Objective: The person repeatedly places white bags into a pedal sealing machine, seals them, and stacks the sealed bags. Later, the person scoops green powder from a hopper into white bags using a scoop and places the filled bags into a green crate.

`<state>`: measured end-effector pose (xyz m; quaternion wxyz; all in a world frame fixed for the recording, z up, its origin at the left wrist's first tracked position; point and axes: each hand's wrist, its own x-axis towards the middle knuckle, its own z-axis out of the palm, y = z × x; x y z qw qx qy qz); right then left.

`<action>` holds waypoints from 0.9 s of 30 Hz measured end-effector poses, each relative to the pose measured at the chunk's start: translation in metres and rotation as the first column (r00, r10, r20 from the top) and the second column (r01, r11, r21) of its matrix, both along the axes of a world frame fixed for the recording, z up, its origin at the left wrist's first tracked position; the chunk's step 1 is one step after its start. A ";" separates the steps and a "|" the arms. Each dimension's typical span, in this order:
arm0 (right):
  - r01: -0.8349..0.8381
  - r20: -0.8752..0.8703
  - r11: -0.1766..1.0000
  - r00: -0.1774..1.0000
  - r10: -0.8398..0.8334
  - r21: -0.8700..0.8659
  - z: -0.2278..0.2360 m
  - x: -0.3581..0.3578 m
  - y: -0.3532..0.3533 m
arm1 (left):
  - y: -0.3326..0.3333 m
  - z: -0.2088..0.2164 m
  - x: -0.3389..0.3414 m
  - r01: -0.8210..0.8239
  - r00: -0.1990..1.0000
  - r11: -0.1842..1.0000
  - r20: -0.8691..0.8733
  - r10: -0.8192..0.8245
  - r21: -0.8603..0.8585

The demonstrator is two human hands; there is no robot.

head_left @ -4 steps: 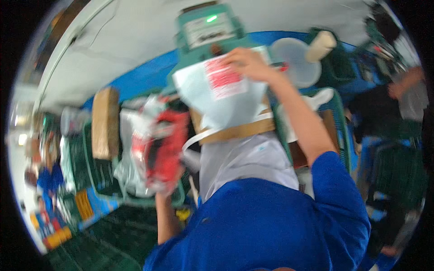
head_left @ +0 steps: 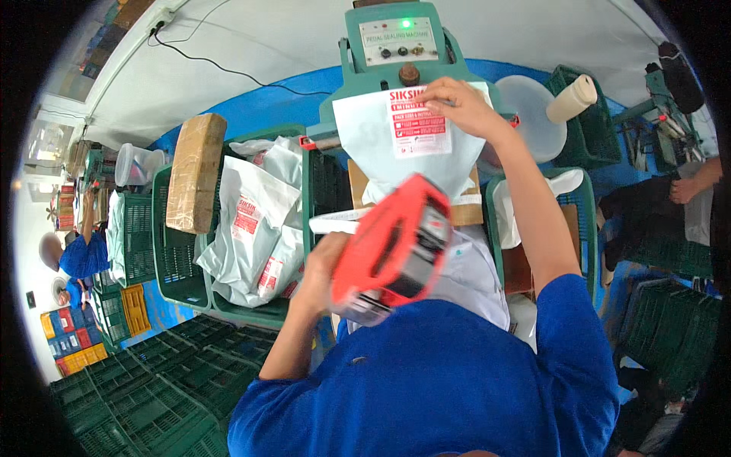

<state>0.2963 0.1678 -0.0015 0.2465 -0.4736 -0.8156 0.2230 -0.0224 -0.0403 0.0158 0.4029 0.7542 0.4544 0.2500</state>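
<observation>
A white plastic bag (head_left: 373,145) with a red-printed label hangs upright at the front of a green bag sealing machine (head_left: 457,57). At the bag's top edge is my right hand (head_left: 457,107), its fingers bent and closed over the edge by the label. My left hand (head_left: 324,274) grips a red packet with dark panels (head_left: 392,240) from its left side. This packet is tilted, partly blurred and held in front of my chest. It covers part of the area below the white bag. My left fingertips are hidden behind it.
Several filled white bags (head_left: 247,213) lie in a green crate to the left, beside a brown taped box (head_left: 196,174). Another green crate (head_left: 586,221) stands at right. A round translucent tub (head_left: 533,126) and a cream roll (head_left: 571,99) sit behind it. Another person's hand (head_left: 685,189) shows far right.
My left hand has brought the red packet rightward from over the left crate to in front of my chest. My right hand stays at the white bag's top edge. The view has shifted slightly.
</observation>
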 end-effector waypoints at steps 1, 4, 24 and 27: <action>0.004 -0.001 1.000 1.000 -0.004 -0.017 0.001 -0.003 -0.001 | 0.002 0.001 0.010 0.038 0.999 0.998 0.014 -0.039 0.056; -0.031 0.000 0.992 1.000 0.031 -0.125 0.009 -0.003 0.002 | 0.028 0.008 0.056 0.061 0.994 0.977 -0.102 -0.040 0.206; -0.094 -0.183 0.969 0.982 0.052 -0.230 0.016 0.004 -0.006 | 0.122 -0.161 -0.107 -0.859 0.270 0.312 0.158 0.950 -0.407; -0.169 -0.193 0.986 0.967 0.166 0.001 0.003 0.010 -0.002 | 0.130 -0.185 -0.123 -0.950 0.258 0.297 -0.292 0.921 0.096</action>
